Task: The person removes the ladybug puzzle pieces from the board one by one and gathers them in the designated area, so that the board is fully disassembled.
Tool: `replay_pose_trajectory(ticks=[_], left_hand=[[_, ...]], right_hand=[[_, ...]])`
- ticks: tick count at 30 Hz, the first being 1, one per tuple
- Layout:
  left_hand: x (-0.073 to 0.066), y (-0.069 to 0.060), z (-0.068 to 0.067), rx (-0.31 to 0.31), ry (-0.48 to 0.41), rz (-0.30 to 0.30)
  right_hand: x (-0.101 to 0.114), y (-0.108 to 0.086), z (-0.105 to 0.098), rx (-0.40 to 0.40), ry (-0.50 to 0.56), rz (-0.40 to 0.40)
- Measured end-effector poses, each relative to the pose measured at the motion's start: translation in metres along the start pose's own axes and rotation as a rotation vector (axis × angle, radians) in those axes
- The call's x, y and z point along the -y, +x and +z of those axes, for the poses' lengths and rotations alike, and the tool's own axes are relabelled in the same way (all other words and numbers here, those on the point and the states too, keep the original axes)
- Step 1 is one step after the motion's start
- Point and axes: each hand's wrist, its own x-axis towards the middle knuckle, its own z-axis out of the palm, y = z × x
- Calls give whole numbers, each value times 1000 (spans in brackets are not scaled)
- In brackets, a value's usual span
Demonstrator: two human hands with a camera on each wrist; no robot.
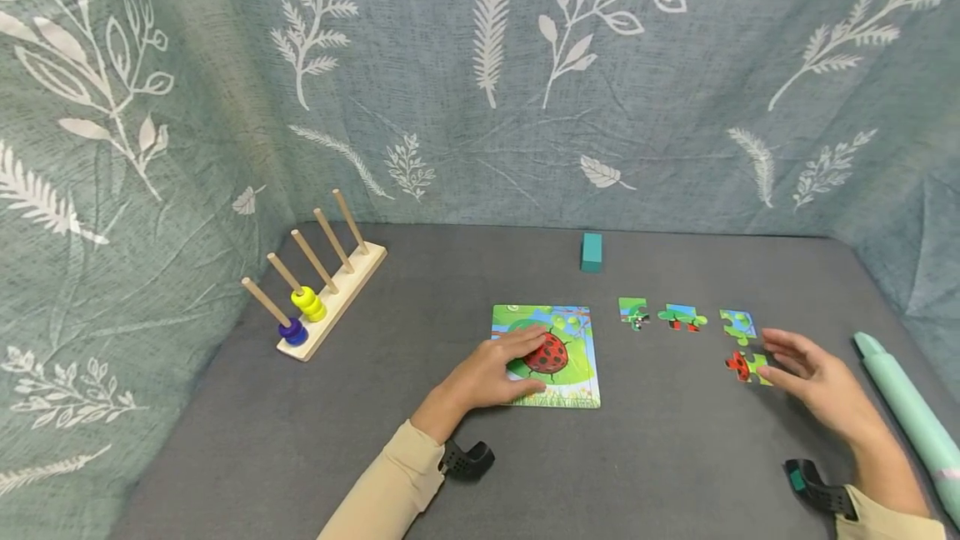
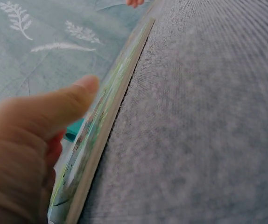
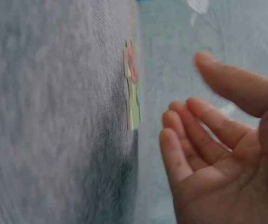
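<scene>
Bench (image 1: 637, 465): grey cloth surface; in my wrist views I see its woven texture.
Sleeves (image 1: 393, 482): beige, soft-looking, with a black band (image 1: 467, 461) at each wrist.
Mint tube (image 1: 903, 411): long, smooth, to the right of the right hand (image 1: 817, 386).
Right grip: wide and holding nothing; the thumb is at the ladybug piece (image 1: 753, 367), but contact I cannot tell.
Left grip: wide also; the left hand (image 1: 487, 369) lies over the picture board (image 1: 576, 369).
Picture board: thin and square, with pale, wood-like edge and printed red ladybug.
Step in hand: I judge it is picking one loose piece, with the board steadied.
Next move: it calls, I think, for a fine pinch on the ladybug piece's thin edge.
Other pieces (image 1: 682, 317): three, flat, with rounded tabs, between board and right hand or just beyond.
Peg stand (image 1: 341, 298): pale wood, five slanted-looking rods, blue rings (image 1: 293, 332) and yellow rings (image 1: 308, 303).
Teal block (image 1: 592, 252): small, sharp-cornered, beyond the board.
Curtain (image 1: 420, 57): wrinkled blue-green fabric, white leaves.
</scene>
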Motion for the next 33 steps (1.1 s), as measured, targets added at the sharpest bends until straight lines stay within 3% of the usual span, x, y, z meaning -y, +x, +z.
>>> replay_pose_trajectory(ticks=[7,14,24,33], left_hand=[[1,-2,-2,-78,-37,41],[4,-14,-7,-76,-65,-28],[5,-17,-7,-46,25,-56],[3,-17,-10,-8,97,-63]], right_hand=[[34,11,21,36,104,-130],[65,34,60,61,286,-268],[108,58,114,222,301,-211],[130,71,152,328,283,-210]])
